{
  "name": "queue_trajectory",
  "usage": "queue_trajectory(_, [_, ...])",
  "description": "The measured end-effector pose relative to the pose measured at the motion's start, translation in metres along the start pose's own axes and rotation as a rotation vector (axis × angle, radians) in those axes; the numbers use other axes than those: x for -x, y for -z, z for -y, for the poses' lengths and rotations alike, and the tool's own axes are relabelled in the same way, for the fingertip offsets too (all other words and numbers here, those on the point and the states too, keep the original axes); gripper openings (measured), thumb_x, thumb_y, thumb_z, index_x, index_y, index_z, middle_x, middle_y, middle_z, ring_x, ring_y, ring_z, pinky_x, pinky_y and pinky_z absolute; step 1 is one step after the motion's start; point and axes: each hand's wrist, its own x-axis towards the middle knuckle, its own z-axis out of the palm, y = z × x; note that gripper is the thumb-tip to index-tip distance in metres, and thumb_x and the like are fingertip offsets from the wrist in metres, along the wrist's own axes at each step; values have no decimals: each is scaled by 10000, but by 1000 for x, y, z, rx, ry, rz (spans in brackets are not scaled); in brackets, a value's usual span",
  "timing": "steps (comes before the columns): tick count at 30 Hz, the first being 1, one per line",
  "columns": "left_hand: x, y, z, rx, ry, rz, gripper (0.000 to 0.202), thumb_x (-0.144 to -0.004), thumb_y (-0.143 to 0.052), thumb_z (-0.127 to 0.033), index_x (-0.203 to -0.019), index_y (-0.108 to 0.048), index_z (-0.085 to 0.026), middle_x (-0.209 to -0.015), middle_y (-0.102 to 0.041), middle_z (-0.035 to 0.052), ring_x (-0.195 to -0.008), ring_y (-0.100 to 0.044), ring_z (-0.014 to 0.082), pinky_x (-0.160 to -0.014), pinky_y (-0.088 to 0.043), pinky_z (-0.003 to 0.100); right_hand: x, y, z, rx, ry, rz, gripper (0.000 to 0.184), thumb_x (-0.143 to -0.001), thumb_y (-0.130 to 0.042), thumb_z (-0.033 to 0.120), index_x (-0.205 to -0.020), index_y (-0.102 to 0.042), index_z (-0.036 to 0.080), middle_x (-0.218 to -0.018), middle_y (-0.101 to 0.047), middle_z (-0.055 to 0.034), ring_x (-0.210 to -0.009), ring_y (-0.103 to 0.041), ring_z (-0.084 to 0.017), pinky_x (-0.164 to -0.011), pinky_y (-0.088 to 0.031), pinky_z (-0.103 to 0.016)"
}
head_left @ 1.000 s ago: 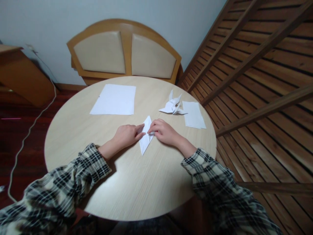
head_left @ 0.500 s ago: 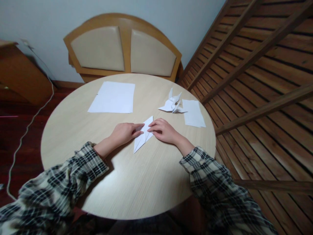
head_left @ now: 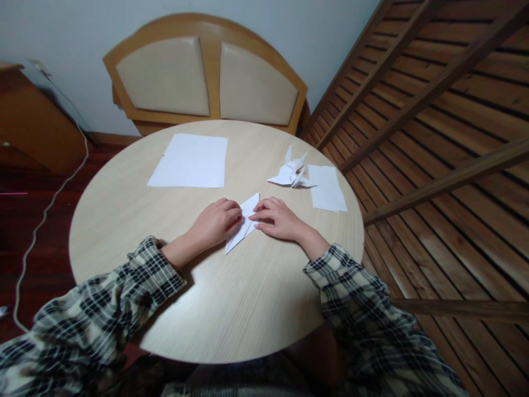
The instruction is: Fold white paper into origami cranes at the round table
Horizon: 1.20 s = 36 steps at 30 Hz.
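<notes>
A folded piece of white paper (head_left: 243, 227), long and pointed at both ends, lies slantwise on the table between my hands. My left hand (head_left: 220, 220) is at its left edge, fingers curled in and gripping that side; the fingertips are partly hidden. From the right, my right hand (head_left: 281, 219) presses thumb and fingers on the paper's right side and holds it down. Beyond my right hand sit folded paper cranes (head_left: 292, 170), close together with wings and points sticking up.
On the round wooden table (head_left: 231, 309), a stack of white paper (head_left: 190, 162) lies at the back left. Smaller white sheets (head_left: 328, 188) lie near the right edge. Behind stands a padded headboard (head_left: 212, 66); a slatted wooden wall (head_left: 446, 165) rises at the right.
My left hand's fingers have curled in, its knuckles rising over the paper's left edge. My right hand has stayed on the paper almost unmoved. The view has shifted slightly.
</notes>
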Motion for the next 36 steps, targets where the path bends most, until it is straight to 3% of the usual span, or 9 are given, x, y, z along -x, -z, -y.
queue_trajectory(4, [2, 5, -7, 6, -9, 83, 365, -972, -457, -436, -975, -670, -139, -930, -679, 118, -941, -586, 258, -843, -471, 391, 1, 2, 3, 27, -2, 10, 258, -849, -633, 209, -1087, -721, 260, -1096, -622, -50, -1049, -511, -221, -926, -356, -397])
queue_trajectory(7, [5, 7, -14, -35, 13, 112, 530, -861, -552, -628, -1000, -636, -124, -985, -668, 146, -977, -580, 298, -846, -488, 414, 1, 3, 6, 40, -6, 18, 277, -831, -630, 198, -1087, -718, 254, -1099, -618, -53, -1060, -503, -229, -929, -343, -398])
queue_trajectory(9, [6, 6, -17, -54, 25, 116, 583, -810, -600, -660, -1018, -614, -115, -1025, -653, 159, -1004, -575, 311, -856, -496, 418, 2, 4, 8, 39, -8, 24, 271, -827, -634, 216, -1082, -717, 249, -1084, -616, -54, -1055, -501, -231, -932, -335, -400])
queue_trajectory(18, [6, 6, -12, -54, 2, 183, 261, -902, -602, -330, -1015, -625, -96, -1032, -674, 172, -1021, -622, 287, -867, -530, 400, 3, 4, 11, 38, -22, 19, 291, -836, -584, 153, -1061, -729, 266, -1030, -618, -45, -1018, -500, -220, -927, -331, -398])
queue_trajectory(23, [7, 5, -1, 31, -85, 154, 199, -929, -547, -277, -1023, -643, -129, -994, -690, 133, -1007, -637, 254, -866, -533, 389, 4, 2, 11, 42, 5, 16, 245, -828, -681, 313, -1062, -722, 254, -1105, -607, -61, -1092, -489, -238, -971, -334, -422])
queue_trajectory(28, [9, 10, 7, 175, -125, 128, 220, -958, -490, -285, -1055, -643, -161, -990, -688, 104, -967, -638, 216, -874, -521, 375, 2, 0, 10, 11, 39, 26, 401, -798, -713, 493, -1125, -684, 263, -1239, -590, -74, -1192, -474, -252, -1016, -331, -441])
queue_trajectory(36, [7, 13, 11, 176, -114, 149, 286, -990, -405, -288, -1109, -621, -143, -1034, -680, 129, -956, -641, 219, -866, -520, 376, -1, -1, 10, 73, 95, 1, 283, -878, -646, 352, -1144, -672, 258, -1124, -674, -58, -1067, -559, -224, -939, -379, -401])
